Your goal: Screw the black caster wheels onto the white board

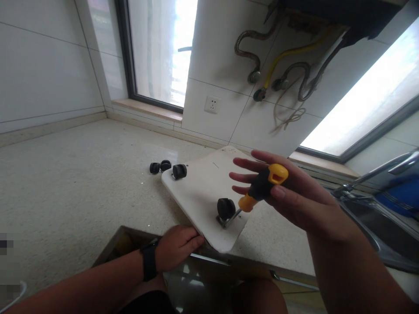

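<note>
A white board [209, 183] with rounded corners lies on the countertop, its near edge at the counter's front. On its near corner stands a black caster [226, 208] with a metal plate. A yellow-and-black screwdriver [258, 186] slants down, its tip at that plate. My right hand [294, 192] has its thumb on the screwdriver's handle, while the fingers stretch out behind it. My left hand [178, 246] grips the board's near edge, with the fingertips partly hidden. Another caster [179, 171] sits at the board's left corner.
Loose black casters [160, 166] lie on the speckled countertop [81, 174] beside the board. A metal sink [376, 222] with a faucet [376, 172] is at the right. Hoses [250, 54] and a wall socket [212, 105] are on the tiled wall behind.
</note>
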`<state>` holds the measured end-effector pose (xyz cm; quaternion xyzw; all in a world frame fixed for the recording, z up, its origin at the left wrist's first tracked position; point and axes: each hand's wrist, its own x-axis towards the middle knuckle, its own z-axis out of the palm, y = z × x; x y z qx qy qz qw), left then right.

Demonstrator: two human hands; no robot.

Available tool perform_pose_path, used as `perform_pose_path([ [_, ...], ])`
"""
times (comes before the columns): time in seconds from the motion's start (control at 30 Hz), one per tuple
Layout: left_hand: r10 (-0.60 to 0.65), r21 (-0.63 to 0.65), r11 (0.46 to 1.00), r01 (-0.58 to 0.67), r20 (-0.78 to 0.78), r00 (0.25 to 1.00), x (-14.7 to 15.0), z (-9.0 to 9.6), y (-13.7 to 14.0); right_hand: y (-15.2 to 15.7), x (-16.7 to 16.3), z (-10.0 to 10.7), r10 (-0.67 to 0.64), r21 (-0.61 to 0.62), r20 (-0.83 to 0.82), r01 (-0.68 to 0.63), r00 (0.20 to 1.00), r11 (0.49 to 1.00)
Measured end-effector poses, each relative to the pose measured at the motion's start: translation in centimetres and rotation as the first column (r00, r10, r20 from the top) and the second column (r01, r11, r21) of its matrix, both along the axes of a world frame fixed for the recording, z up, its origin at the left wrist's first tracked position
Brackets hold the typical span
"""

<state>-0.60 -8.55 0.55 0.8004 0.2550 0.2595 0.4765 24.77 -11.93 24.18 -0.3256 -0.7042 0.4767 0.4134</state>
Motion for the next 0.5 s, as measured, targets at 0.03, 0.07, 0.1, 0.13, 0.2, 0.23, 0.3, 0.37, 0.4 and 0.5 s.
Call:
perform_pose_path([
  [0.03, 0.003, 0.001, 1.000, -0.003, -0.005, 1.000, 0.0, 0.0, 0.0, -0.1, 0.1, 0.2, 0.028, 0.005, 0.022, -0.028, 0.999, 1.000],
  [0.07, 0.005, 0.002, 1.000, -0.004, -0.008, 1.000, 0.0, -0.1, 0.0, -0.1, 0.2, 0.3, 0.041, 0.026, 0.049, -0.043, 0.998, 0.999],
  [0.1, 0.004, 0.000, 1.000, -0.004, -0.009, 1.000, 0.0, -0.1, 0.0, -0.2, 0.1, 0.4, 0.040, 0.060, 0.075, -0.045, 0.996, 0.997],
  [0.13, 0.002, -0.002, 1.000, -0.002, -0.009, 1.000, 0.0, -0.2, 0.0, -0.3, 0.0, 0.4, 0.016, 0.108, 0.094, -0.026, 0.995, 0.994],
  [0.2, 0.000, -0.001, 1.000, 0.000, -0.008, 1.000, 0.0, -0.3, 0.1, -0.5, -0.5, 0.3, -0.133, 0.243, 0.132, 0.098, 0.982, 0.965],
  [0.23, 0.000, 0.001, 1.000, 0.000, -0.008, 1.000, 0.0, -0.3, 0.1, -0.6, -0.9, 0.2, -0.261, 0.339, 0.156, 0.196, 0.953, 0.920],
  [0.3, 0.004, 0.005, 1.000, -0.004, -0.009, 1.000, 0.0, -0.3, 0.1, -0.9, -1.6, -0.2, -0.546, 0.554, 0.183, 0.373, 0.818, 0.744],
  [0.37, 0.011, 0.005, 1.000, -0.011, -0.006, 1.000, 0.0, -0.4, 0.0, -1.0, -2.1, -0.4, -0.730, 0.693, 0.193, 0.435, 0.656, 0.574],
  [0.4, 0.013, 0.004, 1.000, -0.013, -0.004, 1.000, 0.0, -0.4, 0.0, -1.0, -2.3, -0.5, -0.754, 0.706, 0.206, 0.439, 0.624, 0.556],
  [0.5, 0.007, 0.006, 1.000, -0.007, -0.003, 1.000, 0.0, -0.4, 0.0, -0.6, -1.9, -0.4, -0.574, 0.530, 0.252, 0.385, 0.779, 0.756],
])
